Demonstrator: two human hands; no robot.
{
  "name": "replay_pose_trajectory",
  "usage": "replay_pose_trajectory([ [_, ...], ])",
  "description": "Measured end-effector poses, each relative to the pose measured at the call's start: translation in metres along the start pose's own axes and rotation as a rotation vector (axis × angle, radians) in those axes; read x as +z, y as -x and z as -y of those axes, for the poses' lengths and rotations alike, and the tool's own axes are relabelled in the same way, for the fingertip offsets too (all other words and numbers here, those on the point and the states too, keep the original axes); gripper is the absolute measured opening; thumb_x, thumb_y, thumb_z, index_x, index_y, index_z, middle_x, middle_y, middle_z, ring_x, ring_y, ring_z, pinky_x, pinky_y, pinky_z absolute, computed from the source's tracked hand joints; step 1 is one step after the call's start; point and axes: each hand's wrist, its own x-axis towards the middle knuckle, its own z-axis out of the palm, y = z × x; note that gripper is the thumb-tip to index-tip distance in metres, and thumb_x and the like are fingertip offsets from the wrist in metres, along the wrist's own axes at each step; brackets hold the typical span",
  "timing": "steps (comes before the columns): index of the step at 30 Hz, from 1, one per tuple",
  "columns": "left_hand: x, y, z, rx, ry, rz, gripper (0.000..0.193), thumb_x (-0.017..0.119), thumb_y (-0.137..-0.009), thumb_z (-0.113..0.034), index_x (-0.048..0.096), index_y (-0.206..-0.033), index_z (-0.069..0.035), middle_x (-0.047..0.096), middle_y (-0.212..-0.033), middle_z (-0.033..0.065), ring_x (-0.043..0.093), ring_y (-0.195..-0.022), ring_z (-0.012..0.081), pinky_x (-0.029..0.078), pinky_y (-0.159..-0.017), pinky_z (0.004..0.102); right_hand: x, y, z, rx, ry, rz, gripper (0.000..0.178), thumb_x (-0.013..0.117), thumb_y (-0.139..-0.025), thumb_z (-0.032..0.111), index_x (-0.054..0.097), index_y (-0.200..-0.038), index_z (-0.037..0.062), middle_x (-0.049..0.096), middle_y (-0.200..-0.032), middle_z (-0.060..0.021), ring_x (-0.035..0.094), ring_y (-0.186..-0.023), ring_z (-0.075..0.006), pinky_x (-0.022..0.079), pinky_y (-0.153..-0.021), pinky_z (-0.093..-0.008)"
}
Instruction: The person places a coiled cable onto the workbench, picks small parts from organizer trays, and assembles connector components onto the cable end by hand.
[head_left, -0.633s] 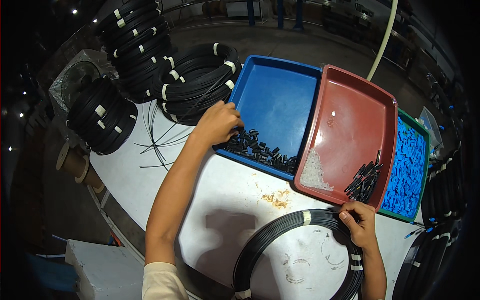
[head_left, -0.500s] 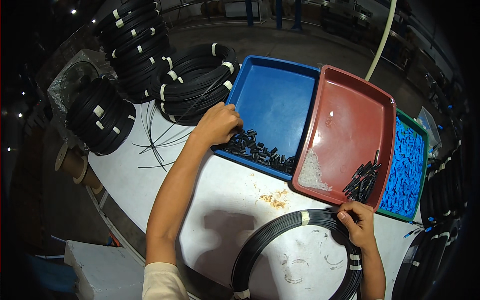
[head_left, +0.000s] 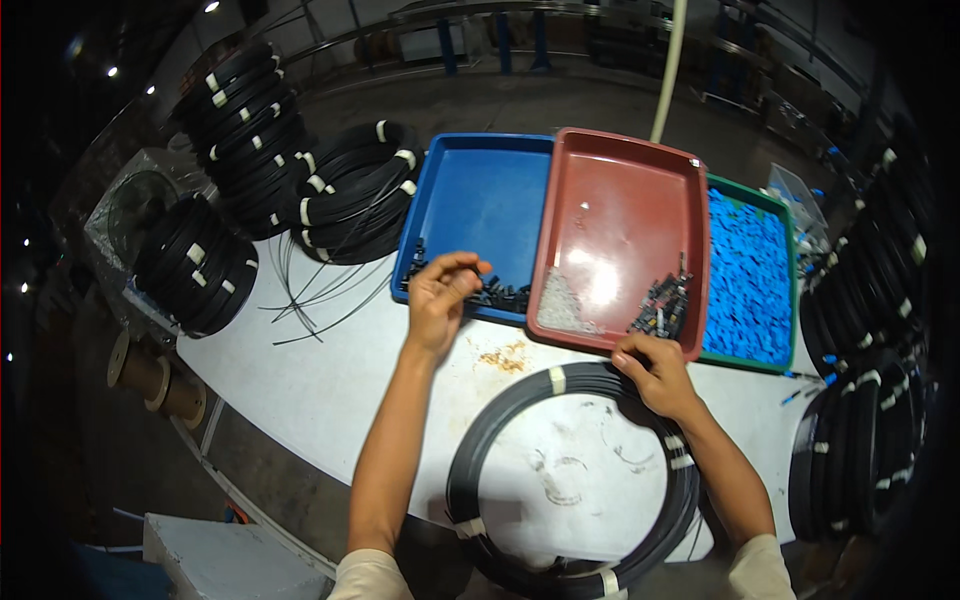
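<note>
Where lying nearest the body, black cable coil [head_left: 466, 455]: Sits before the red tray [head_left: 620, 230], overhanging the white table [head_left: 320, 400]; taped, likely to keep loops together.
Right hand [head_left: 655, 374]: Rests at the coil's far rim, fingertips together, probably to steady; cannot tell if clamped on a strand.
Left hand [head_left: 438, 300]: Hangs by the blue tray [head_left: 480, 200], thumb and fingertips close; cannot tell if gripping anything.
Black pieces [head_left: 500, 295]: Lie heaped at the blue tray's near side, apparently for short reach.
Stacked coils [head_left: 245, 140]: Stand back left, presumably to save space.
</note>
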Motion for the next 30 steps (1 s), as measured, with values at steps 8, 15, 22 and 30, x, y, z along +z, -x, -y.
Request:
replay_pose_trajectory([
  [8,0.075,0.03,0.033,-0.065,-0.087,0.257,0.021,0.078,-0.088,-0.013,0.063,-0.102,-0.006,0.067,-0.094,0.0021,0.062,-0.089,0.0092,0.05,-0.079,0.0235,-0.004,0.013,-0.003,0.053,-0.056,-0.156,0.015,0.067,-0.092,0.013,0.068,-0.092,-0.0023,0.066,-0.072,-0.0126,0.059,-0.061,-0.0173,0.046,-0.06,-0.0327],
  [15,0.106,0.039,0.032,-0.035,-0.524,0.497,0.015,0.076,-0.084,-0.001,0.067,-0.096,-0.001,0.069,-0.092,0.0044,0.067,-0.086,0.0096,0.054,-0.079,0.0243,-0.005,0.02,-0.005,-0.167,0.057,-0.102,0.012,0.066,-0.091,0.01,0.066,-0.091,-0.002,0.066,-0.079,-0.0125,0.062,-0.069,-0.0223,0.047,-0.063,-0.0332],
  [22,0.117,0.045,0.018,0.143,-0.747,0.548,0.014,0.077,-0.08,-0.004,0.069,-0.09,-0.001,0.072,-0.077,0.0081,0.07,-0.07,0.0125,0.054,-0.066,0.0254,-0.006,0.022,0.006,-0.155,0.14,-0.063,0.008,0.067,-0.088,0.006,0.066,-0.09,-0.0016,0.063,-0.075,-0.0133,0.06,-0.064,-0.0263,0.047,-0.06,-0.0348],
  [30,0.004,-0.006,-0.034,0.336,-1.309,0.345,0.02,0.076,-0.084,-0.021,0.077,-0.095,-0.004,0.074,-0.086,0.013,0.067,-0.081,0.029,0.052,-0.077,0.0406,-0.005,0.023,0.002,-0.101,0.174,-0.114,0.005,0.068,-0.086,0.003,0.065,-0.085,-0.0005,0.061,-0.069,-0.0113,0.057,-0.057,-0.0222,0.043,-0.056,-0.0322],
])
